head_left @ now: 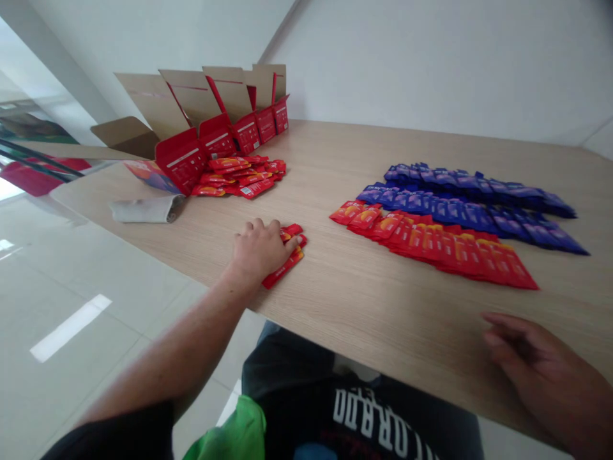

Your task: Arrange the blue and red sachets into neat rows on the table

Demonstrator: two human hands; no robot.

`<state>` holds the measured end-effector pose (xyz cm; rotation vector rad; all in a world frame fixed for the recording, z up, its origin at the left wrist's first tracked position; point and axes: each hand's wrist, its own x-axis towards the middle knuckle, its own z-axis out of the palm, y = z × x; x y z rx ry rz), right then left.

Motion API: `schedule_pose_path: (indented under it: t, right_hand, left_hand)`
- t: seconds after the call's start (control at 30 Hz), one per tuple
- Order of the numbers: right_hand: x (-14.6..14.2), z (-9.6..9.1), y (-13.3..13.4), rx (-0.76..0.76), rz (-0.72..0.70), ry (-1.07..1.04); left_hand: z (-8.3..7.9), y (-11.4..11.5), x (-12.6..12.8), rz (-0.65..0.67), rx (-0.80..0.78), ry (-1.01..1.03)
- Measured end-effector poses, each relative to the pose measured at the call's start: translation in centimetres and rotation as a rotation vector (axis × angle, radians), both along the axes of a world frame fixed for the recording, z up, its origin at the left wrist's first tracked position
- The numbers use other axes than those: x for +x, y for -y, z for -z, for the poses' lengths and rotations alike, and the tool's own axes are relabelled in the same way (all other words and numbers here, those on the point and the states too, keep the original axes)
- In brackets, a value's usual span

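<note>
**Lot entry: small red sachet stack, under my left hand**

Item one: my left hand (258, 250) is lying palm-down across a small stack of red sachets (286, 260), fingers half curled. I cannot tell whether it is gripping them. The glossy sachets are fanning out, overlapping, near the edge of a wood-grain table (383, 313).

Item two: my right hand (536, 358) is holding nothing, its fingers loosely curled, just above the near edge.

Item three: a long overlapping row of red sachets (431, 249) is lying right of the stack, alongside blue sachets (469, 207).

Item four: a loose red sachet heap (239, 176) is sitting before open cardboard display boxes (211, 128), beside a grey cloth (146, 209).
</note>
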<state>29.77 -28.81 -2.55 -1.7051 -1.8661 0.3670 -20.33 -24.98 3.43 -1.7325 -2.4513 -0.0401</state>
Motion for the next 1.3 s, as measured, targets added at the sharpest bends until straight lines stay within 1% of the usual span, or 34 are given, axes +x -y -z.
schedule_pose_path:
  t: [0.07, 0.13, 0.2, 0.27, 0.33, 0.4, 0.57, 0.63, 0.7, 0.8, 0.83, 0.9, 1.0, 1.07, 1.13, 1.2, 1.23, 1.3]
  right_hand:
    - [-2.9, -0.4, 0.9, -0.049, -0.12, -0.024]
    - [-6.5, -1.3, 1.6, -0.049, -0.275, -0.059]
    - [-9.8, -2.4, 1.9, -0.043, -0.409, -0.078]
    - [-12.6, -3.2, 2.0, -0.039, -0.504, -0.078]
    - [-14.6, -3.7, 2.0, -0.024, -0.581, -0.067]
    - [-16.1, -3.9, 1.9, 0.002, -0.645, -0.049]
    - [-18.9, -4.5, 1.1, 0.023, -0.732, 0.008]
    - [-19.6, -4.8, 0.5, 0.018, -0.737, 0.033]
    - [-19.9, -5.0, -0.1, -0.007, -0.728, 0.052]
    - [-19.8, -4.8, -0.6, -0.104, -0.669, -0.009]
    - [-19.7, -4.6, -0.6, -0.161, -0.637, -0.064]
    - [-19.6, -4.4, -0.2, -0.312, -0.589, -0.239]
    - [-20.3, -4.4, 0.7, -0.569, -0.555, -0.621]
    - [-21.2, -4.5, 1.2, -0.675, -0.457, -0.897]
    - [-22.2, -4.7, 1.2, -0.71, -0.303, -1.108]
    - [-23.1, -5.0, 0.9, -0.728, -0.203, -1.215]
    - [-23.5, -5.1, 0.7, -0.744, -0.198, -1.23]
    - [-24.2, -5.4, 0.3, -0.794, -0.253, -1.205]
  left_hand:
    - [-0.2, 0.2, 3.7, 0.033, -0.013, 0.021]
    - [-0.2, 0.2, 6.6, 0.079, -0.004, 0.047]
    - [-0.1, 0.0, 8.6, 0.121, 0.025, 0.068]
    - [0.0, -0.2, 9.7, 0.158, 0.047, 0.078]
    - [0.1, -0.3, 9.9, 0.184, 0.055, 0.08]
    - [0.0, -0.3, 9.4, 0.208, 0.049, 0.087]
    - [-0.2, -0.2, 6.8, 0.258, 0.023, 0.158]
    - [-0.2, 0.0, 5.5, 0.288, 0.028, 0.237]
    - [-0.1, 0.4, 4.3, 0.335, 0.071, 0.34]
    - [0.2, 1.7, 3.3, 0.429, 0.115, 0.453]
    - [0.4, 2.2, 3.2, 0.463, 0.099, 0.457]
    - [0.9, 3.1, 3.5, 0.507, 0.057, 0.407]
    - [1.9, 4.2, 4.7, 0.492, 0.066, 0.293]
    - [2.3, 4.5, 5.7, 0.463, 0.097, 0.255]
    - [2.5, 4.7, 6.5, 0.438, 0.119, 0.237]
    - [2.5, 4.8, 7.1, 0.413, 0.14, 0.228]
    - [2.4, 4.9, 7.3, 0.404, 0.148, 0.227]
    - [2.3, 5.0, 7.7, 0.397, 0.158, 0.23]
